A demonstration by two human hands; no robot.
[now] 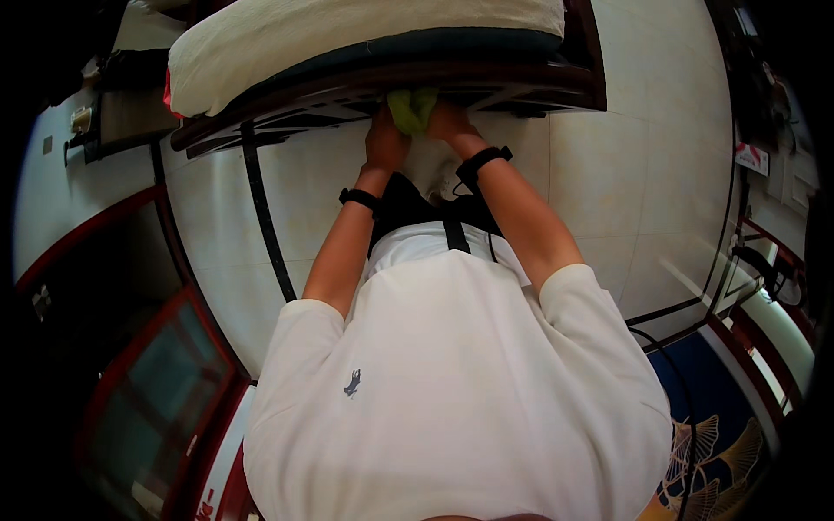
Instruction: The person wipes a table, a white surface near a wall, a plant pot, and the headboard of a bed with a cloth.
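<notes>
Both my arms reach forward to the dark wooden frame (pixel 512 81) of a sofa-like seat. A yellow-green cloth (pixel 410 111) hangs bunched between my hands, just below the frame's edge. My left hand (pixel 387 141) is closed at the cloth's left side. On its right side my right hand (pixel 447 120) is closed too, partly in the frame's shadow. The fingertips of both hands are mostly hidden. A black band (pixel 360 201) circles my left wrist and another black band (pixel 483 163) my right.
A cream cover (pixel 365 39) lies over a dark cushion (pixel 417 45) on the seat. Pale floor tiles (pixel 599 174) with dark strips run around it. At the left stands a red-framed glass door (pixel 174 373); a blue mat (pixel 708 382) with gold leaf shapes lies lower right, crossed by a black cable.
</notes>
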